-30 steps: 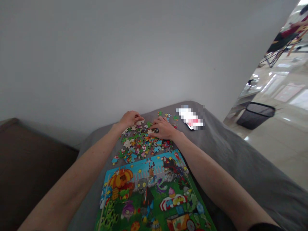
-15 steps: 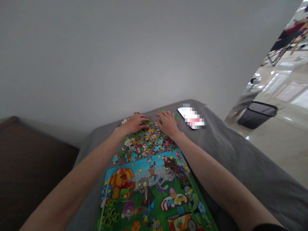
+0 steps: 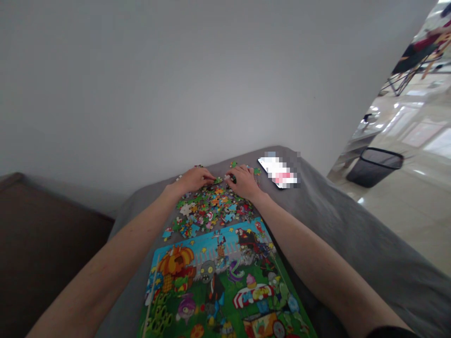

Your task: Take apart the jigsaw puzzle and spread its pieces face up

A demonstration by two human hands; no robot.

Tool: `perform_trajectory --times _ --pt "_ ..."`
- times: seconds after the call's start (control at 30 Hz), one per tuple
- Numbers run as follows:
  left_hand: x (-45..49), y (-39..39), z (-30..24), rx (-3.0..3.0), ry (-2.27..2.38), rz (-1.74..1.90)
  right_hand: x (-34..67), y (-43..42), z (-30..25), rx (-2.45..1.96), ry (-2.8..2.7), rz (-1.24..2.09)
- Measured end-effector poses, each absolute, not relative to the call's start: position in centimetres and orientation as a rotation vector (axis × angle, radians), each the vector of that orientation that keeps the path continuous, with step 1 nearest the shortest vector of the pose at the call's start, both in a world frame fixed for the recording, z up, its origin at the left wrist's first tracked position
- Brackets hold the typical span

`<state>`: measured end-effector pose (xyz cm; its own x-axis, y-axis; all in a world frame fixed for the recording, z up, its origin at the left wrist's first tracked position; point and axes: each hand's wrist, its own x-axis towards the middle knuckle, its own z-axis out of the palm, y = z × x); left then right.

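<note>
Along the far edge of the grey fabric cover (image 3: 338, 225), a loose heap of multicoloured cardboard jigsaw pieces (image 3: 211, 209) lies spread out, with green, orange, blue and white shapes mixed together. The left hand (image 3: 193, 180) rests at the far left of the heap, its fingers drawn narrowly together and pointing right. The right hand (image 3: 244, 182) sits at the far right of the heap, its fingers curled down over the pieces. Between the 2 hands, which are close but apart, lies a small green jigsaw piece (image 3: 219, 180); whether either hand is pinching a piece cannot be told. Bare forearms run back from both hands towards the bottom corners of the view. Touching the near side of the heap is a rectangular printed puzzle board (image 3: 218, 281) showing a cartoon pumpkin, a grey zombie and a striped cart on green lawn, its near end cut off by the frame. Right of the heap, near the far edge, lies a black smartphone (image 3: 278, 171) with its screen pixelated. Beyond the cover stands a smooth pale wall (image 3: 176, 94), while a black mesh wastebasket (image 3: 374, 166) sits on a glossy tiled floor (image 3: 405, 202) to the right.
</note>
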<state>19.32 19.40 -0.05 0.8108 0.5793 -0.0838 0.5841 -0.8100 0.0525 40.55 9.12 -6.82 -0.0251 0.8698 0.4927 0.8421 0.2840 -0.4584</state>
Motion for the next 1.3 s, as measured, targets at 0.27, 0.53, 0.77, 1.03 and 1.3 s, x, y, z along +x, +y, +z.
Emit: perform_trajectory --times 0.27,0.53,0.77,1.03,1.3 --pt "19.2 18.9 -0.5 2.978 1.167 -0.041 40.6 9.0 -6.8 -1.516 -1.785 0.022" --pt "20.5 18.5 -0.8 2.990 1.148 0.014 40.4 9.1 -6.9 -1.560 -1.814 0.012" --pt "21.2 19.2 -0.5 2.920 1.063 0.008 40.4 9.0 -6.8 -1.553 -1.805 -0.001" --pt "21.2 19.5 -0.5 2.798 1.051 0.025 40.5 9.0 -6.7 -1.550 -1.823 0.014" --pt "21.3 19.4 -0.8 2.751 1.007 0.051 40.5 8.9 -6.6 -1.539 -1.828 0.009"
